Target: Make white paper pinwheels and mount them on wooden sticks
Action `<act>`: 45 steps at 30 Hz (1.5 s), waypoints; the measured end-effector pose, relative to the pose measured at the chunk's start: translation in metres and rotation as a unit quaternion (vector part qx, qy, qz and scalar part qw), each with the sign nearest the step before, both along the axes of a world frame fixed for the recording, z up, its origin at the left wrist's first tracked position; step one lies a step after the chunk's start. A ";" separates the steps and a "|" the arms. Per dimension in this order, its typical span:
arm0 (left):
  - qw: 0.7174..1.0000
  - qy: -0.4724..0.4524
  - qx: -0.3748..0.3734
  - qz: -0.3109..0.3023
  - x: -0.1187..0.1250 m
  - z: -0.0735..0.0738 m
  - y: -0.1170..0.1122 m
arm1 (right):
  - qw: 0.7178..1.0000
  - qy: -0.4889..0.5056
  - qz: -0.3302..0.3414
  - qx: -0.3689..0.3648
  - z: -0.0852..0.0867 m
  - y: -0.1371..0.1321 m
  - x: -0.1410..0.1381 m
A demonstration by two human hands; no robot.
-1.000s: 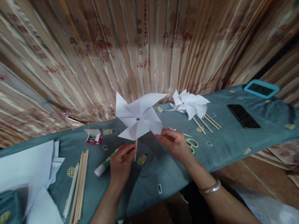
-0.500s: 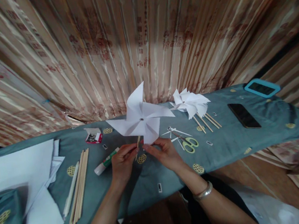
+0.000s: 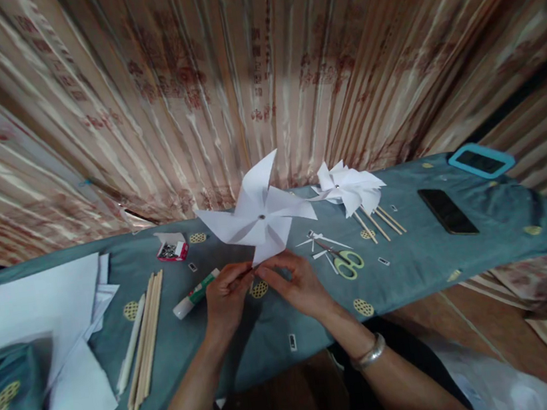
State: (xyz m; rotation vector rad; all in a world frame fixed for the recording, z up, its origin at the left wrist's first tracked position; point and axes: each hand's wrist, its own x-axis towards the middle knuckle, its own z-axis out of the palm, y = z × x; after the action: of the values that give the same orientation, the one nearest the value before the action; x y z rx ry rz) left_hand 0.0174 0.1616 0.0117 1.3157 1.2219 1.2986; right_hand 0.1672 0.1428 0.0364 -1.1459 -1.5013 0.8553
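A white paper pinwheel (image 3: 262, 223) with a small dark pin at its centre stands upright above the table, facing me. My left hand (image 3: 228, 302) is closed below its blades, thumb and fingers pinched on the stick, which is mostly hidden. From the other side my right hand (image 3: 298, 282) is closed too, its fingertips meeting the left ones at the lowest blade and the stick. Left of my hands lies a glue stick (image 3: 197, 296) with a white cap. To the right are green-handled scissors (image 3: 348, 264) among thin white paper strips (image 3: 323, 253).
Several finished pinwheels (image 3: 349, 187) lie at the back right, near a black phone (image 3: 448, 211) and a blue-framed device (image 3: 482, 161). At left are a small box of pins (image 3: 172, 248), wooden sticks (image 3: 145, 343), a white pen (image 3: 130, 345) and paper sheets (image 3: 50, 308). A curtain (image 3: 218, 91) hangs behind.
The pinwheel's blades have turned a little clockwise, its lowest blade swinging left to my fingertips. My right fingertips have shifted slightly left, closer to my left hand.
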 end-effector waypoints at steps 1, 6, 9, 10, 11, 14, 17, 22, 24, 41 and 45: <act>1.000 0.001 -0.001 -0.001 0.000 -0.001 0.000 | 1.000 -0.007 0.000 0.001 0.000 0.000 -0.001; 1.000 0.005 -0.001 0.005 -0.002 0.000 0.000 | 1.000 -0.024 0.005 -0.007 0.003 -0.003 0.000; 1.000 0.019 0.001 0.013 -0.005 0.002 0.001 | 0.999 -0.004 -0.011 -0.032 0.007 -0.001 0.011; 1.000 0.025 0.003 0.015 -0.006 0.002 0.002 | 0.999 0.005 -0.025 -0.042 0.008 0.001 0.017; 0.999 0.030 0.004 0.015 -0.006 0.002 0.002 | 0.998 0.013 -0.046 -0.050 0.009 0.003 0.024; 0.999 0.041 0.008 0.019 -0.007 0.002 0.002 | 0.990 0.055 -0.122 -0.049 0.013 0.011 0.046; 0.999 0.040 0.008 0.015 -0.005 0.003 0.000 | 0.977 0.110 -0.176 -0.043 0.017 0.018 0.065; 1.000 0.029 0.002 -0.005 -0.001 0.003 -0.002 | 0.965 0.120 -0.233 0.004 0.022 0.024 0.078; 0.999 0.031 0.001 -0.009 -0.001 0.002 -0.002 | 0.968 0.114 -0.225 0.008 0.022 0.025 0.078; 0.999 0.033 0.010 0.014 -0.004 0.001 0.000 | 0.991 0.089 -0.089 -0.046 0.012 0.011 0.046; 0.999 0.037 0.016 0.006 -0.005 0.000 0.001 | 0.995 0.080 -0.047 -0.040 0.010 0.007 0.036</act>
State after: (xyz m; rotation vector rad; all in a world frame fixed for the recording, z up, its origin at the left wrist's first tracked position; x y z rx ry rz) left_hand 0.0121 0.1625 0.0118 1.3922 1.2658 1.2919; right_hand 0.2031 0.1494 0.0465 -1.1699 -1.2818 0.9270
